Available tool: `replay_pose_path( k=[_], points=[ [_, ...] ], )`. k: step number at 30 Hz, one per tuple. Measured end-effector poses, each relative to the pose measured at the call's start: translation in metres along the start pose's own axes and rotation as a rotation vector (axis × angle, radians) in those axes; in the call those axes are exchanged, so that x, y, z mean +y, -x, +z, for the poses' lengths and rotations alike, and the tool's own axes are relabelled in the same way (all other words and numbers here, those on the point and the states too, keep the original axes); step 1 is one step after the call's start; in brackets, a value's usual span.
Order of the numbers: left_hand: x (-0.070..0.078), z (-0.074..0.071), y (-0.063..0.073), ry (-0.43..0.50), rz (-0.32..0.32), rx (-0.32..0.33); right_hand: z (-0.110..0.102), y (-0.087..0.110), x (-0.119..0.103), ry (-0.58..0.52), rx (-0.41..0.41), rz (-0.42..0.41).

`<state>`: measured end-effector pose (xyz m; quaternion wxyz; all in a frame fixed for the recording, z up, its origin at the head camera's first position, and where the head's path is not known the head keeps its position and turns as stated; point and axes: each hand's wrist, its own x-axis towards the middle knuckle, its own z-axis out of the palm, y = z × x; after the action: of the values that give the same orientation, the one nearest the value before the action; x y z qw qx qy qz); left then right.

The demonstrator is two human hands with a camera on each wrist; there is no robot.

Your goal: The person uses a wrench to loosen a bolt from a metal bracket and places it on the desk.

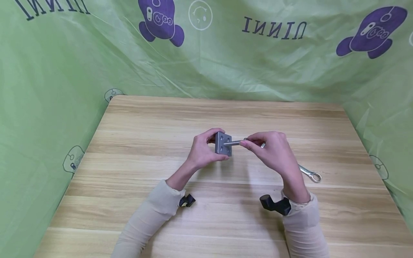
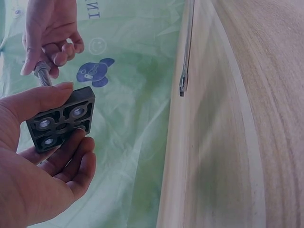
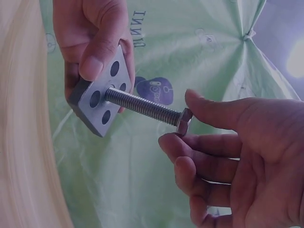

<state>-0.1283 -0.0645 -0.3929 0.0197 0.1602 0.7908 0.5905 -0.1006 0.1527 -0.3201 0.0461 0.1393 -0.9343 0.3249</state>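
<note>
My left hand (image 1: 202,149) grips a grey square plate (image 1: 218,148) by its edges, thumb on one side and fingers on the other, above the table. Several round holes pass through the plate; the left wrist view shows its ribbed back (image 2: 61,114). A long threaded hex bolt (image 3: 147,107) stands out from the middle of the smooth face, its tip at the plate's centre. How deep the tip sits is hidden. My right hand (image 1: 274,150) pinches the bolt's hex head (image 3: 184,121) between thumb and index finger, the other fingers loosely curled.
A silver wrench (image 1: 311,173) lies on the wooden table (image 1: 161,118), right of and partly behind my right hand. Black wrist mounts (image 1: 274,205) sit on both sleeves. A green printed curtain (image 1: 200,64) hangs along the back and sides.
</note>
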Motion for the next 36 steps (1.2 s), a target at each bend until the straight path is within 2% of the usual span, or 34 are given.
replay_pose_path(
  k=[12, 19, 24, 32, 36],
  points=[
    [-0.0015, 0.0002, -0.0003, 0.008, 0.01, 0.001, 0.0037, 0.001, 0.0059, -0.028, 0.133, -0.265],
    [-0.0018, 0.0002, -0.0005, 0.005, 0.019, 0.002, 0.0054, 0.0005, 0.0072, -0.041, 0.132, -0.315],
    [-0.0005, 0.0006, 0.0004, -0.001, 0.012, 0.001, 0.0034, 0.0013, 0.0061, -0.03, 0.069, -0.265],
    [0.0006, 0.0004, 0.0013, -0.002, 0.0, 0.005, -0.0001, 0.0003, 0.0017, -0.009, 0.013, -0.017],
    [-0.0004, 0.0005, 0.0005, -0.009, 0.011, 0.007, 0.001, 0.0001, 0.0011, -0.005, 0.01, 0.001]
  ],
)
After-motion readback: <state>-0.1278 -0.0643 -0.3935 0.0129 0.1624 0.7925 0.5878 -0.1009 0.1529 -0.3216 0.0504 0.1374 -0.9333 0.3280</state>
